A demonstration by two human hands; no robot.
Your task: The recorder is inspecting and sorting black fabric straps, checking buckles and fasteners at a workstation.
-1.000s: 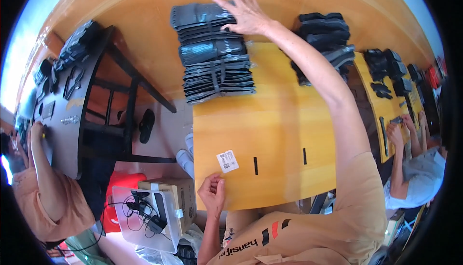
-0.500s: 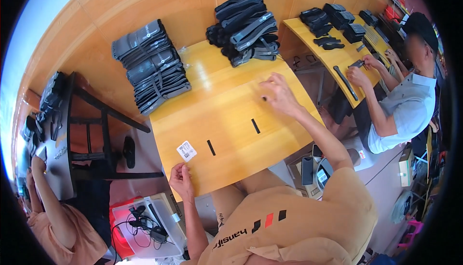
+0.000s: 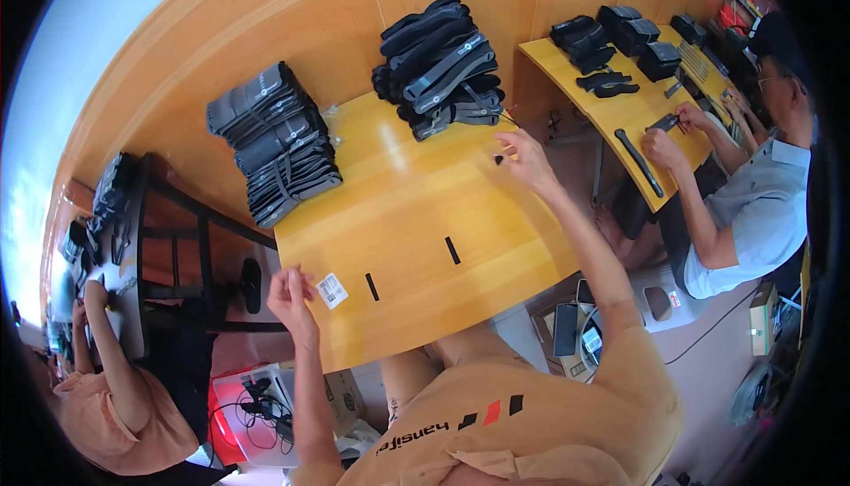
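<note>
My right hand (image 3: 529,164) is raised over the far right corner of the yellow wooden table (image 3: 398,335), its thumb and fingers pinched on a small black piece (image 3: 498,158) too small to identify. At the table's left edge my left hand (image 3: 294,300) is held with curled fingers; whether anything is in them is hidden. A white printed label (image 3: 333,291) lies just right of that hand. Two short black strips, a left one (image 3: 372,287) and a right one (image 3: 452,250), lie apart on the tabletop.
Bundled black-grey strap-like pieces are stacked in a left pile (image 3: 274,145) and a right pile (image 3: 438,70) along the far edge. A co-worker (image 3: 744,185) handles a dark piece at another table (image 3: 575,88); a second person (image 3: 124,406) sits left. A bin of cables (image 3: 266,406) stands below.
My left hand has moved left and up from beside the near edge. My right hand, blurred before, has moved slightly right with the small black piece. The view has shifted a little.
</note>
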